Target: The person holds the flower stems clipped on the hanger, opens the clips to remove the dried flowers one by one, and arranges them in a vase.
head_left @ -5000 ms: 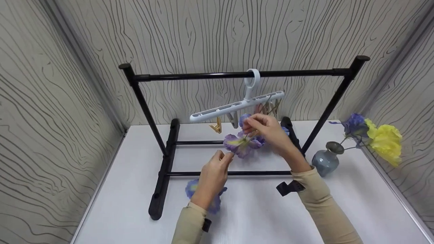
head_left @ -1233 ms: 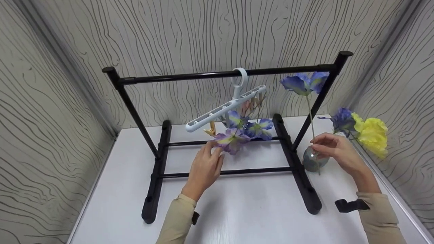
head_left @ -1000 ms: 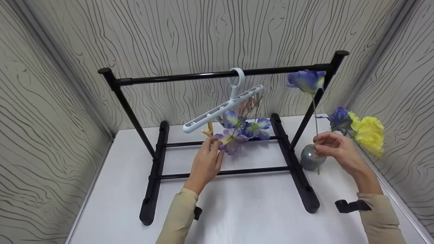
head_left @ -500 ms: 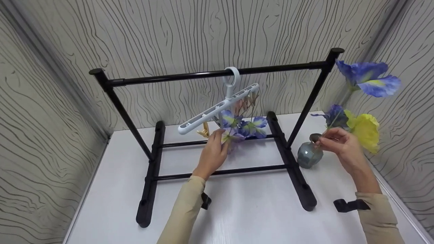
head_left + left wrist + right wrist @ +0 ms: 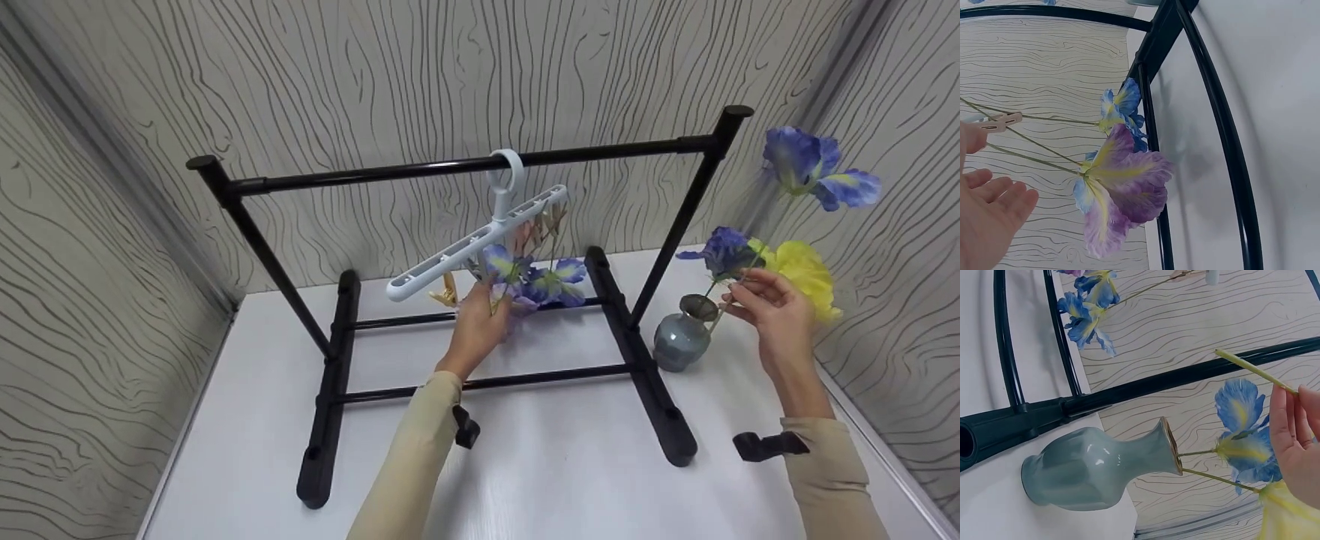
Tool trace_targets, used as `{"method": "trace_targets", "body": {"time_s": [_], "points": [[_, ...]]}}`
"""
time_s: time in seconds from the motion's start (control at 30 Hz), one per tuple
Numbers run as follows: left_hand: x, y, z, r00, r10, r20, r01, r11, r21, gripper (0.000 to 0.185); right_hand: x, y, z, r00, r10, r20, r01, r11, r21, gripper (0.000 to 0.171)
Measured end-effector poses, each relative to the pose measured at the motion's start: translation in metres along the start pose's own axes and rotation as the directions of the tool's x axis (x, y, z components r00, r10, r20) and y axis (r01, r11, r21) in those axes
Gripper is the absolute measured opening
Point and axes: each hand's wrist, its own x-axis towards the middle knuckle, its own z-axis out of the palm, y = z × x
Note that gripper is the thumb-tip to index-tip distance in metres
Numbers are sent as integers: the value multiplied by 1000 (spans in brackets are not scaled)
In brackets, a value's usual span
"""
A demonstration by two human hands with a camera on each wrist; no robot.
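Nearest, my left sleeve (image 5: 405, 457), over the surface (image 5: 555, 472). Front ends of the rack's (image 5: 319, 450) feet next, pointing at the surface's near edge. My left hand (image 5: 480, 326) is up past the rack's front crossbar, just right of the yellow clip (image 5: 448, 292), purple bloom (image 5: 1134, 191) just beyond it. Lower fingers loosely bent and off the bloom; thumb and forefinger cut off or hidden, can't tell if they're clamped on anything. Right hand (image 5: 780, 319): fingers together, pinching the flower (image 5: 793, 157) by its stem, blue head up, tilted right. Stem end outside the vase (image 5: 681, 343), near its mouth. Vase upright, toward the surface's right edge, beside the rack's right foot; blue bloom (image 5: 724, 251) and yellow bloom (image 5: 801, 274) in it. Farther: hanging blooms (image 5: 556, 285), blue, under the hanger (image 5: 450, 259), itself hooked on the rack's top bar. Behind everything, wood-grain wall (image 5: 420, 75).
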Motion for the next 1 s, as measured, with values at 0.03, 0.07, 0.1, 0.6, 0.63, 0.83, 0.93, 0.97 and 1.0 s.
{"method": "trace_targets", "body": {"time_s": [0.03, 0.07, 0.1, 0.6, 0.63, 0.83, 0.93, 0.97, 1.0], "points": [[1, 1, 1, 1000, -18, 9, 18, 1000, 2, 50, 1, 0, 0, 1000, 3, -13, -3, 1000, -1, 17], [3, 1, 1, 999, -30, 14, 30, 1000, 8, 51, 2, 0, -1, 1000, 8, -25, -8, 1000, -3, 17], [4, 2, 2, 999, -44, 21, 44, 999, 10, 52, 2, 0, -1, 999, 13, -35, -13, 1000, -7, 16], [12, 4, 12, 996, -57, 73, 66, 991, -119, 50, 18, 14, 1, 950, -58, -307, 101, 987, 125, 10], [13, 4, 12, 996, -61, 67, 69, 991, -114, 51, 18, 16, 1, 946, -68, -316, 112, 986, 122, 10], [15, 2, 17, 995, -84, 49, 88, 992, -90, 49, 20, 32, -5, 908, -151, -390, 201, 975, 90, 9], [15, 0, 21, 995, -84, 50, 90, 988, -129, 47, 21, 38, -7, 893, -165, -419, 210, 975, 64, 10], [15, -1, 22, 995, -85, 53, 92, 986, -141, 47, 21, 41, -8, 889, -168, -425, 207, 977, 48, 10], [14, -1, 23, 995, -84, 54, 91, 984, -151, 46, 21, 43, -8, 887, -174, -429, 205, 978, 29, 10]]}}
